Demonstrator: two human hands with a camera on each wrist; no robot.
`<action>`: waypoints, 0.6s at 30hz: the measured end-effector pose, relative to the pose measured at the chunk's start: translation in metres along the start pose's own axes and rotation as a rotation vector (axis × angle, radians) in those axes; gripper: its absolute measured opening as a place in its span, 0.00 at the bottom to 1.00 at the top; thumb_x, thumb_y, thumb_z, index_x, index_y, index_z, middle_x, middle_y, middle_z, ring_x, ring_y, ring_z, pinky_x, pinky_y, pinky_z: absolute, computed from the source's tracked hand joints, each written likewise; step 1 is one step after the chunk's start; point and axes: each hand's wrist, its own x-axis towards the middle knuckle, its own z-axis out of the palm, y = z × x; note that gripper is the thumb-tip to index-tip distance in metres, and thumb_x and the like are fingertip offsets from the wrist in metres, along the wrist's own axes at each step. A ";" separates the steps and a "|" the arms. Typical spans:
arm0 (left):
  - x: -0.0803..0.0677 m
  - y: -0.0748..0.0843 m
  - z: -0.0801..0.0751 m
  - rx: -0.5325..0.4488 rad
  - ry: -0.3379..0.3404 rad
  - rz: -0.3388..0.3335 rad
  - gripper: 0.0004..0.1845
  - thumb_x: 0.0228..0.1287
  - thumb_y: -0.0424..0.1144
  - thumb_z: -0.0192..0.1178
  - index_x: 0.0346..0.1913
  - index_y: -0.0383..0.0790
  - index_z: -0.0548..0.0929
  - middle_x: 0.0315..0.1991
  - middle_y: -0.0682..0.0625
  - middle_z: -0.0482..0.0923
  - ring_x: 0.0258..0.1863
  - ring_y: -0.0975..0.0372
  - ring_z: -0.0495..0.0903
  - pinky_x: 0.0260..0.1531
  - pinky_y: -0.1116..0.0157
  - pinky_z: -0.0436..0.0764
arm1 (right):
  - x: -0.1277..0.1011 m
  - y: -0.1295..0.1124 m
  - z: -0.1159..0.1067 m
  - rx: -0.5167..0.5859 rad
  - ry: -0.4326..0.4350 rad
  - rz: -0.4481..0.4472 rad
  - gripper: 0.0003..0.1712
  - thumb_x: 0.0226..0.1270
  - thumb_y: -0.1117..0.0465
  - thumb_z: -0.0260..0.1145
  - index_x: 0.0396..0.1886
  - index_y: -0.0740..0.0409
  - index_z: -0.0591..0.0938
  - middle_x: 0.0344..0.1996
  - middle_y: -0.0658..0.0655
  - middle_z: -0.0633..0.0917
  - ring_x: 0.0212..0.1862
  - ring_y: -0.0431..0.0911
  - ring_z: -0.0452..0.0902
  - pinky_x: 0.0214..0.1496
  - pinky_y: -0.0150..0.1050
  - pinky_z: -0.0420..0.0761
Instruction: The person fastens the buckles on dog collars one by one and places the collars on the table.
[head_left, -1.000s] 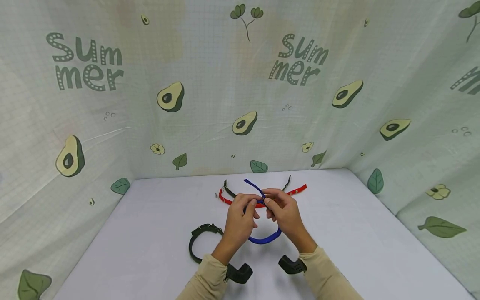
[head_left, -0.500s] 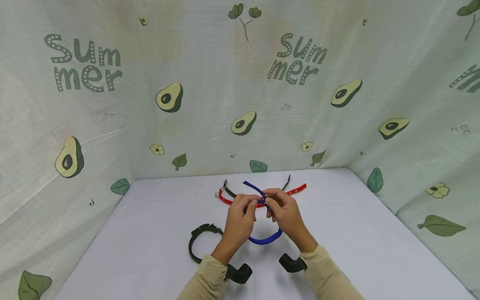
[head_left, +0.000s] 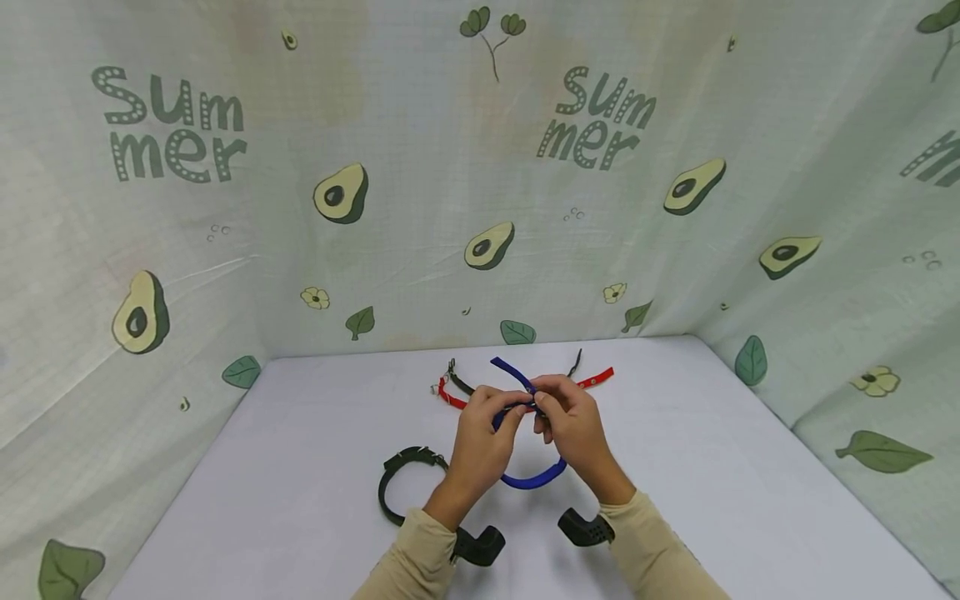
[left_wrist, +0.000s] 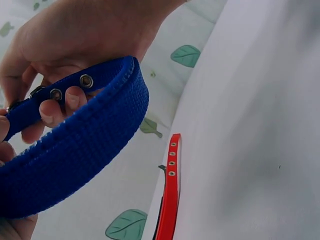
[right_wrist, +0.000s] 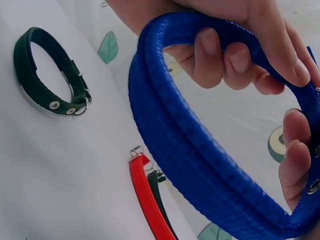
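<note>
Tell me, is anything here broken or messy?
Nothing looks broken. Both hands, left and right, hold the blue collar above the table. The dark green collar lies buckled in a ring. The red collar lies open with another dark strap across it, a little untidy.

There are 4 collars: 1 blue collar [head_left: 534, 478], 1 red collar [head_left: 596, 382], and 2 dark green collars [head_left: 393, 479].

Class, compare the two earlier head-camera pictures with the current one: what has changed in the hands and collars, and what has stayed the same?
Very little moved. The left hand shifted its fingers slightly along the blue collar, and the free blue end tipped a touch to the right. The right hand kept its pinch. Nothing was let go. The buckled dark green collar and the red collar lie where they were.
</note>
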 end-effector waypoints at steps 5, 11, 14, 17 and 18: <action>0.000 0.001 0.001 0.016 0.015 0.018 0.09 0.71 0.34 0.62 0.49 0.43 0.88 0.41 0.51 0.74 0.38 0.63 0.75 0.32 0.68 0.80 | -0.001 -0.001 0.005 0.011 0.044 0.014 0.11 0.73 0.77 0.54 0.49 0.69 0.80 0.28 0.63 0.82 0.21 0.51 0.76 0.21 0.34 0.78; -0.001 0.000 0.000 0.003 0.028 0.020 0.08 0.70 0.34 0.63 0.48 0.43 0.88 0.42 0.52 0.75 0.39 0.63 0.77 0.35 0.68 0.82 | -0.004 0.000 0.004 0.028 0.027 -0.016 0.10 0.74 0.73 0.57 0.49 0.64 0.81 0.31 0.62 0.83 0.22 0.49 0.78 0.22 0.35 0.79; 0.000 0.000 -0.001 -0.016 0.042 0.032 0.07 0.70 0.35 0.63 0.48 0.42 0.88 0.42 0.52 0.77 0.39 0.63 0.78 0.35 0.68 0.83 | -0.004 0.003 0.000 0.020 -0.004 -0.054 0.10 0.74 0.71 0.57 0.49 0.62 0.81 0.32 0.61 0.84 0.21 0.50 0.78 0.22 0.37 0.81; 0.001 0.000 -0.003 -0.023 0.060 0.045 0.08 0.70 0.37 0.64 0.48 0.40 0.86 0.41 0.51 0.79 0.37 0.62 0.80 0.34 0.67 0.84 | -0.003 0.004 -0.002 0.014 -0.029 -0.083 0.10 0.75 0.71 0.57 0.50 0.62 0.80 0.32 0.61 0.83 0.21 0.51 0.78 0.23 0.39 0.82; 0.001 0.000 -0.003 -0.028 0.064 0.041 0.09 0.70 0.38 0.64 0.49 0.39 0.85 0.42 0.50 0.79 0.37 0.62 0.80 0.35 0.67 0.84 | -0.003 0.004 -0.003 0.017 -0.034 -0.085 0.10 0.75 0.70 0.57 0.50 0.62 0.80 0.31 0.62 0.83 0.20 0.51 0.78 0.22 0.39 0.82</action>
